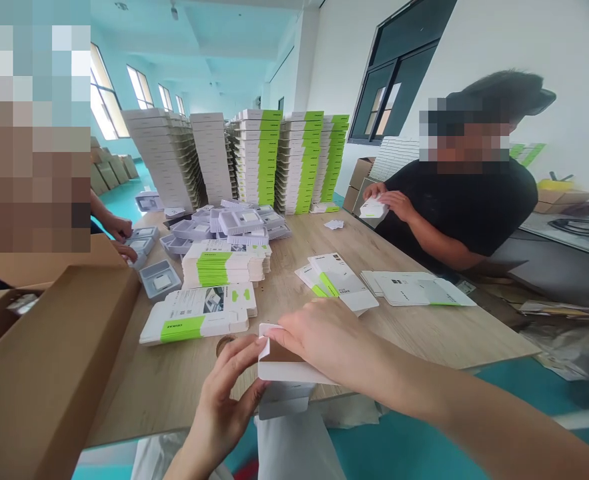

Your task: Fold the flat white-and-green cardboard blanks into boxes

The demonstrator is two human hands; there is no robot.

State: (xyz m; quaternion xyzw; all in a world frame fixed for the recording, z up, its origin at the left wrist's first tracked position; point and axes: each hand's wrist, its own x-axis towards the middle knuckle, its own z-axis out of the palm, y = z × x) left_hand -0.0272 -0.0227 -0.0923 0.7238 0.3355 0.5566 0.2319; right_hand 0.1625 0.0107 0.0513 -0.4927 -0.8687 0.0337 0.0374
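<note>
- Brown cardboard box (54,353) to the left of the green-banded carton stack (227,267), on my side of it.
- A co-worker's hand (119,229) beside pale plastic trays (144,238), left of the carton stack and farther from me; one grey tray (160,279) sits just left of it.
- Flat cartons (197,317) lie on the wooden table (139,373) just in front of the carton stack.
- Lilac trays (241,221) are heaped behind the carton stack, with tall columns of boxes (259,160) beyond them.
- My left hand (229,383), nearer me than the carton stack, has fingers and thumb slightly parted, the white box's left end between them.
- That white box (294,372) is nearer me and right of the carton stack, its brown inside showing.
- My right hand (324,337) curls over the box's top, closed on it, thumb pressed near its edge.
- Loose cartons (344,280) spread right of the carton stack.
- Farther right of it, a person in black (469,207) holds a small white carton (374,208).
</note>
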